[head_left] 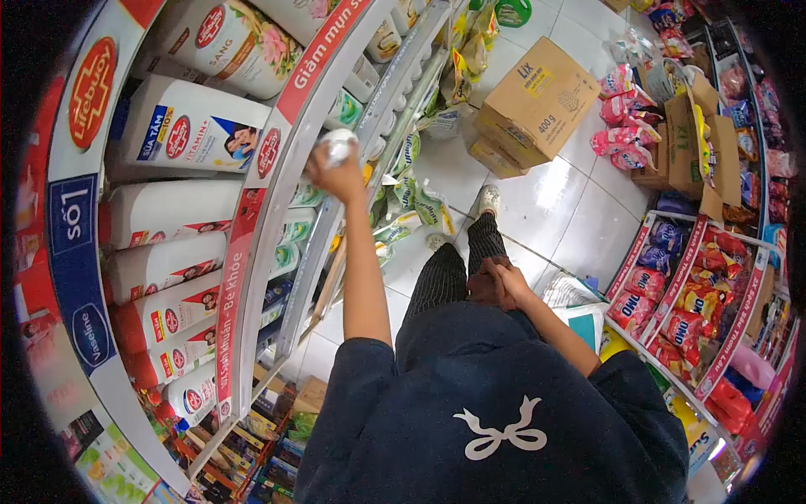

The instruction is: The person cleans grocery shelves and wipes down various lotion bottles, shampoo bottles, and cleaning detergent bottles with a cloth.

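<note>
Shop aisle shelf (252,252), left hand (336,175) gripping small white bottle (338,144), right hand (504,284) loosely curled against thigh

Bright, even shop light with soft glare on the floor tiles (579,210); strong fisheye bending, black corners, slight edge blur.

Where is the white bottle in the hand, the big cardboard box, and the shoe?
white bottle (338,144), head view, on its rounded body above the left hand.
cardboard box (537,101), head view, on its top face.
shoe (488,200), head view, on its upper.
</note>
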`<move>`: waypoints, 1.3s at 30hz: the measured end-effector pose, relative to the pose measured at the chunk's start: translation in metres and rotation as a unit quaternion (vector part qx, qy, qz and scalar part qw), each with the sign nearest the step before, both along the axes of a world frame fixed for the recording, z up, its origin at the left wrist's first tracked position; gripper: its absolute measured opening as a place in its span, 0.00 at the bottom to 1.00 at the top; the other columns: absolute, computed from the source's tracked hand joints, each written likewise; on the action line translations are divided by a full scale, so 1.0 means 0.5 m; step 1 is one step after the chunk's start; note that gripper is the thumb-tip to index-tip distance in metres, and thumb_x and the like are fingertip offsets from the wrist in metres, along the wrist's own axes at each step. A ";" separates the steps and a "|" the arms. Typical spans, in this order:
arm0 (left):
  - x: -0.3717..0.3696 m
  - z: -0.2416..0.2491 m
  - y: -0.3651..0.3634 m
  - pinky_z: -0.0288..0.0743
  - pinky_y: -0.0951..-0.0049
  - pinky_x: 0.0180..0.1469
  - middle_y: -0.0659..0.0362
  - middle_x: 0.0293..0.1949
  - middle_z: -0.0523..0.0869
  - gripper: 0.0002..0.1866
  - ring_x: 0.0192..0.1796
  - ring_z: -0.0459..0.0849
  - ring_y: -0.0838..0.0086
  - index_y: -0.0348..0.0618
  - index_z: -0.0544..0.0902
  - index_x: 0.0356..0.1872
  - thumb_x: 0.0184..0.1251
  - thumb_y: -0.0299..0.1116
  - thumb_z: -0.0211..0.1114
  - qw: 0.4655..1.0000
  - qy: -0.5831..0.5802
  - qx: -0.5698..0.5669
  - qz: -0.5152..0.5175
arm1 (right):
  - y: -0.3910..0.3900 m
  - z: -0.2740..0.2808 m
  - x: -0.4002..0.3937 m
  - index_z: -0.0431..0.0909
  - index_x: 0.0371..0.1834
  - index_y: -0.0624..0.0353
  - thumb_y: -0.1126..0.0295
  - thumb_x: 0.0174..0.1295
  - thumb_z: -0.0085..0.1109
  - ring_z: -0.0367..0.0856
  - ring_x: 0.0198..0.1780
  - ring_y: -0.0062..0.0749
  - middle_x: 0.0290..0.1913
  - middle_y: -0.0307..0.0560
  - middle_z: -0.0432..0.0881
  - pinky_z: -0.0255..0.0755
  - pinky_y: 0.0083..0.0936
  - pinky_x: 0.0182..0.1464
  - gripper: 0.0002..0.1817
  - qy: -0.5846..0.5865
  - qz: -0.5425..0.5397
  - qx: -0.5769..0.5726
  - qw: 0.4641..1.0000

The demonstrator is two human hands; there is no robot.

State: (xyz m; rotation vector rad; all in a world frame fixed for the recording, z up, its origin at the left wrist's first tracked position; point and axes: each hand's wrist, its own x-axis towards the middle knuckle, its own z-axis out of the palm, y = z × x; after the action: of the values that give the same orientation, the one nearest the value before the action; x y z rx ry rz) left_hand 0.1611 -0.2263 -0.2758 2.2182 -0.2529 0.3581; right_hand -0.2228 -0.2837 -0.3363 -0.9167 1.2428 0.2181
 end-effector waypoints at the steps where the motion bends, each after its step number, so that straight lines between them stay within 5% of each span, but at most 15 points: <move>1: -0.005 -0.033 0.001 0.63 0.58 0.53 0.54 0.48 0.75 0.26 0.49 0.72 0.56 0.44 0.76 0.39 0.33 0.37 0.75 0.988 -0.140 0.034 -0.060 | -0.002 -0.004 0.000 0.71 0.46 0.68 0.63 0.57 0.48 0.77 0.37 0.33 0.37 0.49 0.78 0.71 0.26 0.40 0.20 0.000 -0.001 0.010 1.000; 5: -0.075 -0.011 0.031 0.64 0.56 0.52 0.54 0.51 0.73 0.18 0.52 0.71 0.57 0.46 0.77 0.35 0.37 0.28 0.70 0.978 -0.183 0.024 -0.096 | -0.005 0.002 0.013 0.69 0.46 0.70 0.62 0.58 0.47 0.78 0.37 0.35 0.41 0.51 0.77 0.74 0.26 0.40 0.21 0.002 -0.056 -0.073 0.996; 9: -0.121 0.111 0.059 0.65 0.58 0.50 0.57 0.46 0.75 0.19 0.48 0.72 0.59 0.49 0.80 0.36 0.36 0.25 0.70 0.983 -0.163 0.053 -0.072 | -0.044 0.090 0.039 0.70 0.45 0.64 0.60 0.60 0.46 0.76 0.40 0.40 0.40 0.50 0.76 0.72 0.35 0.45 0.18 -0.090 -0.194 0.119 0.969; 11: -0.131 0.167 0.071 0.65 0.60 0.49 0.58 0.43 0.75 0.18 0.46 0.73 0.62 0.48 0.80 0.34 0.36 0.25 0.70 0.985 -0.142 0.031 -0.097 | -0.065 0.116 0.066 0.69 0.47 0.60 0.56 0.61 0.44 0.74 0.44 0.45 0.42 0.52 0.74 0.68 0.43 0.51 0.20 -0.149 -0.261 0.291 0.908; 14: -0.165 0.201 0.093 0.66 0.64 0.48 0.58 0.38 0.75 0.15 0.45 0.73 0.65 0.46 0.79 0.31 0.36 0.24 0.70 0.987 0.009 -0.110 -0.118 | -0.098 0.126 0.104 0.68 0.48 0.59 0.56 0.62 0.43 0.73 0.45 0.45 0.42 0.51 0.74 0.66 0.41 0.53 0.19 -0.274 -0.461 0.496 0.683; 16: -0.211 0.234 0.082 0.67 0.68 0.46 0.58 0.35 0.73 0.13 0.42 0.72 0.68 0.44 0.77 0.27 0.36 0.25 0.70 0.953 0.109 -0.244 -0.144 | -0.123 0.162 0.148 0.68 0.48 0.59 0.57 0.62 0.43 0.73 0.45 0.43 0.43 0.51 0.74 0.66 0.38 0.54 0.19 -0.322 -0.463 0.433 0.703; 18: -0.260 0.215 0.091 0.63 0.64 0.52 0.55 0.48 0.66 0.14 0.52 0.67 0.63 0.46 0.78 0.26 0.33 0.32 0.72 0.969 0.059 -0.133 -0.199 | -0.106 0.260 0.235 0.68 0.48 0.60 0.58 0.61 0.44 0.73 0.45 0.39 0.44 0.49 0.74 0.67 0.34 0.53 0.19 -0.318 -0.324 0.174 0.874; 20: -0.302 0.264 0.063 0.57 0.60 0.57 0.50 0.59 0.52 0.15 0.61 0.57 0.56 0.46 0.80 0.26 0.33 0.35 0.73 0.965 0.038 -0.006 -0.258 | -0.081 0.347 0.277 0.71 0.45 0.65 0.62 0.60 0.48 0.75 0.42 0.33 0.42 0.47 0.77 0.68 0.27 0.47 0.17 -0.260 -0.111 -0.043 0.958; 21: -0.318 0.276 0.046 0.53 0.58 0.60 0.48 0.62 0.49 0.15 0.63 0.55 0.53 0.47 0.81 0.26 0.32 0.36 0.73 0.958 0.060 -0.070 -0.270 | -0.072 0.384 0.293 0.72 0.44 0.66 0.63 0.59 0.49 0.75 0.41 0.31 0.40 0.46 0.78 0.68 0.27 0.46 0.17 -0.249 0.035 -0.159 0.955; 24: -0.343 0.327 0.015 0.50 0.57 0.62 0.45 0.63 0.46 0.14 0.64 0.53 0.50 0.50 0.82 0.24 0.31 0.39 0.73 0.941 0.125 -0.178 -0.261 | -0.092 0.418 0.310 0.73 0.43 0.67 0.64 0.59 0.50 0.74 0.37 0.27 0.37 0.44 0.78 0.68 0.24 0.44 0.16 -0.413 0.187 -0.326 0.830; 25: -0.343 0.342 0.029 0.50 0.57 0.62 0.45 0.63 0.46 0.13 0.64 0.53 0.49 0.51 0.82 0.23 0.31 0.39 0.73 0.947 0.093 -0.121 -0.281 | -0.089 0.427 0.293 0.72 0.45 0.66 0.65 0.60 0.48 0.73 0.38 0.24 0.38 0.43 0.78 0.68 0.23 0.44 0.16 -0.371 0.115 -0.108 0.915; 27: -0.355 0.371 0.040 0.48 0.54 0.62 0.45 0.63 0.46 0.14 0.65 0.50 0.47 0.54 0.83 0.24 0.30 0.40 0.73 0.948 0.043 -0.037 -0.312 | -0.102 0.387 0.270 0.72 0.47 0.66 0.64 0.61 0.45 0.74 0.39 0.24 0.39 0.43 0.78 0.68 0.21 0.44 0.17 -0.365 0.062 0.003 0.929; 31: -0.358 0.395 0.047 0.45 0.49 0.61 0.47 0.64 0.45 0.13 0.67 0.44 0.48 0.56 0.83 0.21 0.28 0.42 0.73 0.931 0.055 -0.055 -0.358 | -0.085 0.247 0.222 0.73 0.47 0.68 0.64 0.63 0.43 0.75 0.41 0.25 0.43 0.46 0.78 0.69 0.21 0.46 0.18 -0.332 0.149 0.040 0.931; 36: -0.367 0.410 0.051 0.42 0.47 0.61 0.47 0.66 0.40 0.12 0.66 0.46 0.47 0.55 0.84 0.20 0.28 0.43 0.72 0.898 0.103 -0.092 -0.418 | -0.116 0.471 0.256 0.69 0.52 0.71 0.69 0.60 0.45 0.74 0.49 0.29 0.48 0.54 0.76 0.65 0.23 0.54 0.19 -0.384 0.236 0.104 0.887; 39: -0.370 0.443 0.054 0.41 0.45 0.61 0.46 0.67 0.38 0.13 0.67 0.46 0.47 0.53 0.84 0.19 0.26 0.44 0.72 0.899 0.107 -0.084 -0.416 | -0.117 0.464 0.264 0.69 0.52 0.70 0.70 0.59 0.48 0.72 0.51 0.29 0.48 0.51 0.76 0.63 0.22 0.55 0.19 -0.441 0.237 0.157 0.851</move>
State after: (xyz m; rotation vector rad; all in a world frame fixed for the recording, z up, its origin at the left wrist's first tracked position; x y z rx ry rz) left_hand -0.0241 -0.1995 -0.0544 1.7570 -0.9634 -0.3220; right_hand -0.0908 -0.3423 -0.1043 -0.8642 0.1037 0.3276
